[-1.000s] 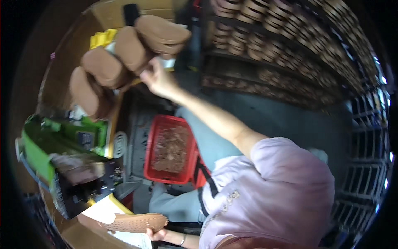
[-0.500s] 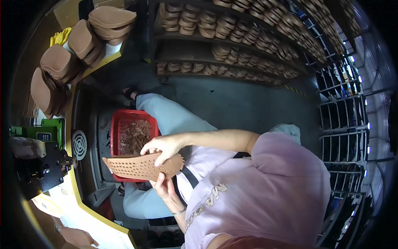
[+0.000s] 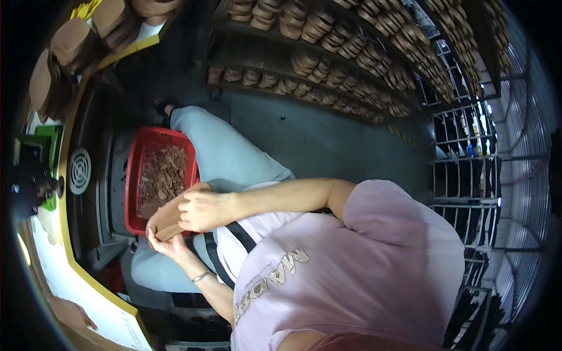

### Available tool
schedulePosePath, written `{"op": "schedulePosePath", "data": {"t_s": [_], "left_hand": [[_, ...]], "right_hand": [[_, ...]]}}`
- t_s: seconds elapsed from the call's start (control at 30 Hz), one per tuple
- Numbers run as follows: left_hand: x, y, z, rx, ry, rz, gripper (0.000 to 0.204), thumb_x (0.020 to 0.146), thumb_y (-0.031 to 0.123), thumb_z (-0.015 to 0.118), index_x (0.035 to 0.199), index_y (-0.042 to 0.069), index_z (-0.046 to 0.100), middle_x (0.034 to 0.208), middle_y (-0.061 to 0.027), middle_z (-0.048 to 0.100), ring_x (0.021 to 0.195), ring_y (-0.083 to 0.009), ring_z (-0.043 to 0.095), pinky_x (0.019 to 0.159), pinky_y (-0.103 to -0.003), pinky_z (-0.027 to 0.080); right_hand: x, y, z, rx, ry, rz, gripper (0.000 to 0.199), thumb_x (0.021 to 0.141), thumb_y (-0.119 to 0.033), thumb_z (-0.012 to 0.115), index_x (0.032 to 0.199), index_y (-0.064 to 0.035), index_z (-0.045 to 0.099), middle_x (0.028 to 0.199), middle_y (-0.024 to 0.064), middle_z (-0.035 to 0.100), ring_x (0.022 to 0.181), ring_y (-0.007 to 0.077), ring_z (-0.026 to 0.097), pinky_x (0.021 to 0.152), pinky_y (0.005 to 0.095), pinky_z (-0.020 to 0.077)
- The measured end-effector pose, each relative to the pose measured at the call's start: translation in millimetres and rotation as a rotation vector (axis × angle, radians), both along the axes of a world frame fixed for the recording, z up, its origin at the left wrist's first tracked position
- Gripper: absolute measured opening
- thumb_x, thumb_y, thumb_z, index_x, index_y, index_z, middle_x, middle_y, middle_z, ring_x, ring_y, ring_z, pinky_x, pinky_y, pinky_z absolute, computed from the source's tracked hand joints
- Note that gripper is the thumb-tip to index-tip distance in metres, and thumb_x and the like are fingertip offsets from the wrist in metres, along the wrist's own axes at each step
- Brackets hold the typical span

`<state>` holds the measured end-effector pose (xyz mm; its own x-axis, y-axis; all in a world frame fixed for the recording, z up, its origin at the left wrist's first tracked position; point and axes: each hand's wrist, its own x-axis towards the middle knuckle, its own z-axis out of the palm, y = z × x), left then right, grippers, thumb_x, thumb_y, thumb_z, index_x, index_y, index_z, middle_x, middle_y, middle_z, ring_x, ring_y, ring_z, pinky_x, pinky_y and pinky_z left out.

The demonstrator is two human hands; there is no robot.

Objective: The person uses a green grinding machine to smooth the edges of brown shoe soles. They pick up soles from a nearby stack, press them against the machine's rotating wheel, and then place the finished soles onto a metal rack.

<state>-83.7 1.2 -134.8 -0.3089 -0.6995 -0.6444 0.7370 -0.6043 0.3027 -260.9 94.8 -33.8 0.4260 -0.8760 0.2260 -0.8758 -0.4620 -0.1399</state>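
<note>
Hands meet over the lap: right hand (image 3: 202, 209) and left hand (image 3: 167, 243) both grip a brown insole (image 3: 167, 217). Red basket (image 3: 136, 175) of scraps sits just beside it.

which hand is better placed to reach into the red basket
Likely right: the right hand lies on top of the brown sole beside the red basket; the left hand cups it underneath.

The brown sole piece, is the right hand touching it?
Touching. The head view shows the right hand curled over the brown sole piece, which the left hand supports from below.
</note>
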Motion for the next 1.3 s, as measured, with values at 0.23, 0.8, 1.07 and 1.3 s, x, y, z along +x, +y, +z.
{"op": "schedulePosePath", "data": {"t_s": [0.23, 0.8, 1.07, 1.3], "left_hand": [[50.5, -25.1, -31.7, -0.08, -0.082, 0.261, 0.054, 0.075, 0.023, 0.063, 0.12, -0.004, 0.05, 0.125, -0.0215, 0.053, 0.119, -0.0389, 0.048, 0.102, -0.057, 0.035], [114.5, -48.1, -73.3, -0.028, -0.23, 0.421, 0.044, 0.075, 0.021, 0.068, 0.113, 0.003, 0.055, 0.119, -0.0162, 0.055, 0.114, -0.036, 0.051, 0.096, -0.058, 0.039], [121.3, -44.9, -72.7, -0.066, -0.202, 0.477, 0.045, 0.075, 0.018, 0.067, 0.114, 0.0, 0.052, 0.118, -0.0179, 0.055, 0.113, -0.036, 0.052, 0.097, -0.058, 0.04], [119.4, -40.8, -58.8, -0.018, -0.213, 0.552, 0.043, 0.077, 0.018, 0.064, 0.114, 0.0, 0.052, 0.117, -0.0178, 0.056, 0.113, -0.0362, 0.052, 0.097, -0.057, 0.04]], "right_hand": [[-39.9, 14.2, -0.9, 0.136, -0.298, -0.137, 0.042, 0.072, -0.038, 0.073, 0.099, -0.0073, 0.061, 0.093, 0.0091, 0.058, 0.096, 0.0249, 0.053, 0.084, 0.0408, 0.0387], [-134.7, 34.8, -84.9, 0.106, -0.632, -0.751, 0.017, 0.076, -0.021, 0.071, 0.088, -0.0091, 0.067, 0.085, 0.0067, 0.062, 0.083, 0.0227, 0.058, 0.078, 0.0369, 0.0439], [-140.1, -6.2, -81.7, 0.325, -0.489, -0.918, 0.021, 0.079, -0.029, 0.068, 0.077, -0.0092, 0.061, 0.065, 0.0107, 0.063, 0.067, 0.0334, 0.063, 0.063, 0.0467, 0.0459], [-129.6, -20.6, -74.8, 0.371, -0.465, -0.954, 0.02, 0.079, -0.027, 0.068, 0.08, -0.0089, 0.061, 0.075, 0.0141, 0.066, 0.077, 0.0372, 0.064, 0.069, 0.0512, 0.046]]}}
